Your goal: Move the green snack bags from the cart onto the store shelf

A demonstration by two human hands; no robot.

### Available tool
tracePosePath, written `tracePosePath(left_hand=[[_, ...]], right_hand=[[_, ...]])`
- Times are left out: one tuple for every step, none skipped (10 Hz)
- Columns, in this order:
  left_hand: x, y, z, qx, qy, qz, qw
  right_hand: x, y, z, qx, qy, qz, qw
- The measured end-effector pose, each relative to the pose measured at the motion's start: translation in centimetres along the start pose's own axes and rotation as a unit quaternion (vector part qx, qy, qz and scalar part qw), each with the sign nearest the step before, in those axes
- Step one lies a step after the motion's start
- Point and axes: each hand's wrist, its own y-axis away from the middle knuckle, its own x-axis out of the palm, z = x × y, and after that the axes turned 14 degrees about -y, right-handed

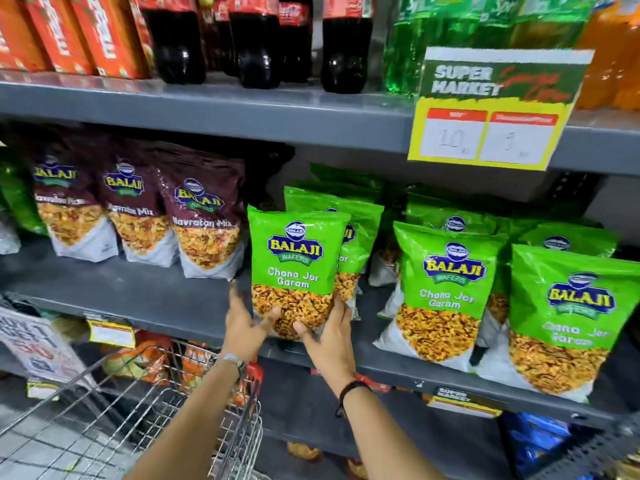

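A green snack bag stands upright at the front of the grey middle shelf. My left hand grips its lower left corner and my right hand its lower right corner. Right behind it stands another green bag. Several more green bags lean in rows to the right. The wire cart is at the lower left, under my left forearm; no green bag shows inside it.
Three maroon snack bags stand left of the held bag. Dark and green soda bottles fill the shelf above. A yellow price sign hangs from that shelf's edge at the right. Orange packs lie on the lower shelf behind the cart.
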Motion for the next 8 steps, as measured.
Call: tracePosePath(left_hand=[[0.6,-0.4,0.3,0.004,0.014,0.055,0.998],[1.8,-0.5,0.8,0.037,-0.051,0.01,0.998],[2.6,-0.2,0.6,0.065,-0.047,-0.001,0.997],[4.2,0.2,0.2,0.08,-0.024,0.003,0.996],[4.9,0.0,0.3,0.074,-0.012,0.011,0.997],[5.0,-0.5,0.9,0.073,-0.005,0.03,0.997],[5.0,-0.2,0.7,0.071,0.006,0.026,0.997],[4.3,0.9,0.3,0.074,0.021,-0.02,0.997]], right_hand=[[0.7,-0.2,-0.1,0.018,0.005,-0.011,1.0],[0.5,-0.1,-0.2,0.014,0.003,-0.031,0.999],[-0.5,0.2,-0.5,0.008,-0.009,-0.044,0.999],[-1.9,0.5,-0.8,0.01,-0.015,-0.047,0.999],[-2.3,0.4,-0.9,0.013,-0.012,-0.033,0.999],[-2.2,0.2,-1.0,0.014,-0.023,-0.024,0.999],[-2.3,0.6,-1.0,-0.001,-0.024,-0.039,0.999],[-2.9,1.7,-0.9,-0.06,0.025,-0.101,0.993]])
